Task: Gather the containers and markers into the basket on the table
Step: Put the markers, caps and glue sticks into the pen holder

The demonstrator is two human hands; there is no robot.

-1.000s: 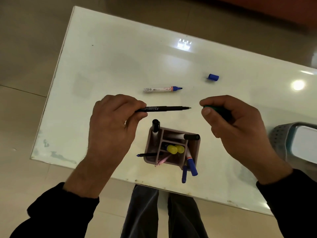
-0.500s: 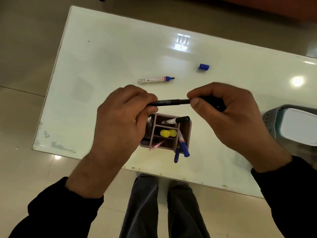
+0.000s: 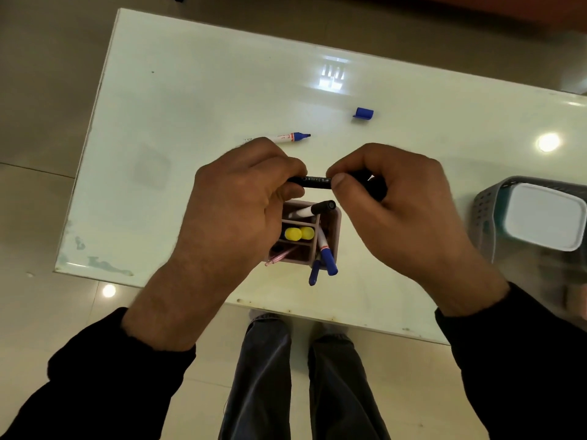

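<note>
Two grips, one black pen (image 3: 314, 181) — left hand (image 3: 241, 211), right hand (image 3: 403, 211) — glossy table (image 3: 190, 106), tiled floor (image 3: 41, 90).

Tiled floor (image 3: 47, 106), grey trousers (image 3: 263, 376)

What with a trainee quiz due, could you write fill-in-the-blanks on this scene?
The left hand and right hand grip one ___ pen. The loose cap on the table is ___. The grey basket holds a ___ container. Two ___ caps show inside the pink organizer.
Missing: black; blue; white; yellow.
</note>
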